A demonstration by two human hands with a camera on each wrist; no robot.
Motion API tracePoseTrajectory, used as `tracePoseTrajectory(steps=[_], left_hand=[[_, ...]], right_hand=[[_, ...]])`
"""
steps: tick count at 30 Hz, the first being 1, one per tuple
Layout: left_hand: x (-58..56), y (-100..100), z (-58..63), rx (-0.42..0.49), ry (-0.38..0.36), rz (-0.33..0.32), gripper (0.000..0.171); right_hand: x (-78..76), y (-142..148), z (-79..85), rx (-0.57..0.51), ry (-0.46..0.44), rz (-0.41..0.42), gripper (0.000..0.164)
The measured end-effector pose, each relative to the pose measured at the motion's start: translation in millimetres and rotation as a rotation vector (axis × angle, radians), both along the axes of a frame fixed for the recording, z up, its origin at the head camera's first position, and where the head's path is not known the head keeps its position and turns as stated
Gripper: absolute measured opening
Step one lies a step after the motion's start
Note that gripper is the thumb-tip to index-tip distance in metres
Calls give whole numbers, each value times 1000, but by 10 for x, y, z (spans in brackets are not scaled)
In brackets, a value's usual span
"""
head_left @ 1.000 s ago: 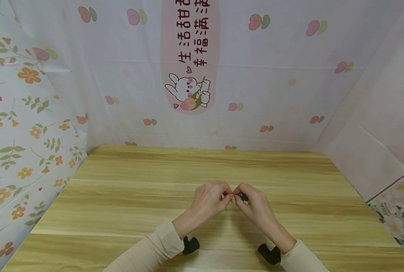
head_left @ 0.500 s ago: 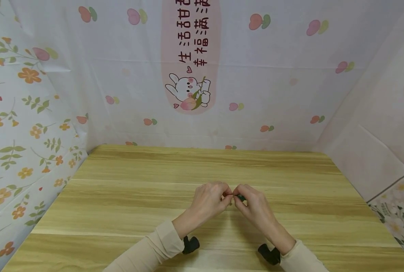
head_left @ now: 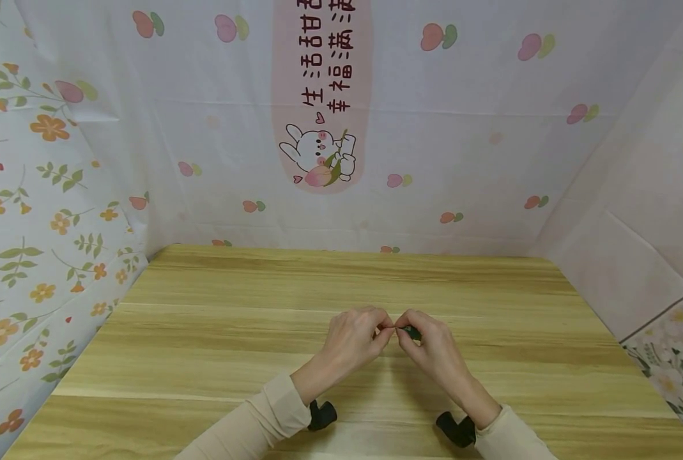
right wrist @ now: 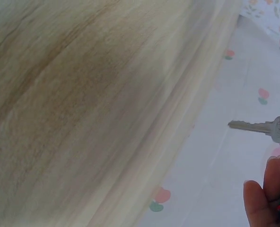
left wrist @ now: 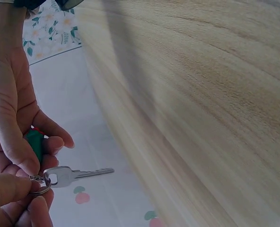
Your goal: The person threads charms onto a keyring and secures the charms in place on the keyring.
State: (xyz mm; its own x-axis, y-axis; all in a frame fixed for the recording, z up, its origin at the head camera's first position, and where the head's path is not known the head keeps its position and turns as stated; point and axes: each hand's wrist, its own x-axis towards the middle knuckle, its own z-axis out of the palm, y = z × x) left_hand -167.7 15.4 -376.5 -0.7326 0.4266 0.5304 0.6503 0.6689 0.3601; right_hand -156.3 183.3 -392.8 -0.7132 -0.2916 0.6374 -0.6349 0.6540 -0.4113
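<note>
Above the middle of the table, my left hand [head_left: 357, 333] and right hand [head_left: 431, 342] meet almost fingertip to fingertip. A silver key [left wrist: 76, 175] hangs from a metal key ring [left wrist: 42, 191] between them, clear in both wrist views. Thumb and finger of the left hand pinch the ring. A green keychain piece with red trim [left wrist: 35, 142] lies in the curled fingers of the right hand, whose thumb and index fingertip are close to the ring's small chain. Fingers cover part of the ring and most of the green piece.
The wood-grain table [head_left: 232, 358] spreads around both hands. Black camera mounts [head_left: 322, 415] sit under each wrist. A printed cloth [head_left: 462, 128] hangs behind the table, with more patterned cloth on both sides.
Both hands stay in nearly the same place with small finger movements. A small shiny piece seen below the fingertips a second ago no longer shows in the head view.
</note>
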Motion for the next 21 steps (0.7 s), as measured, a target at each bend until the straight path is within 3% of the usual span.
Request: tracePoseTrajectory(steps=[9,21], left_hand=[[2,3,11,-51,-54,23,5],[-1,-3,-7,-8,12,7,7]], right_hand=[[9,-1,-22,55,23,25,23],[-10,12,-34,-11,-15,3,24]])
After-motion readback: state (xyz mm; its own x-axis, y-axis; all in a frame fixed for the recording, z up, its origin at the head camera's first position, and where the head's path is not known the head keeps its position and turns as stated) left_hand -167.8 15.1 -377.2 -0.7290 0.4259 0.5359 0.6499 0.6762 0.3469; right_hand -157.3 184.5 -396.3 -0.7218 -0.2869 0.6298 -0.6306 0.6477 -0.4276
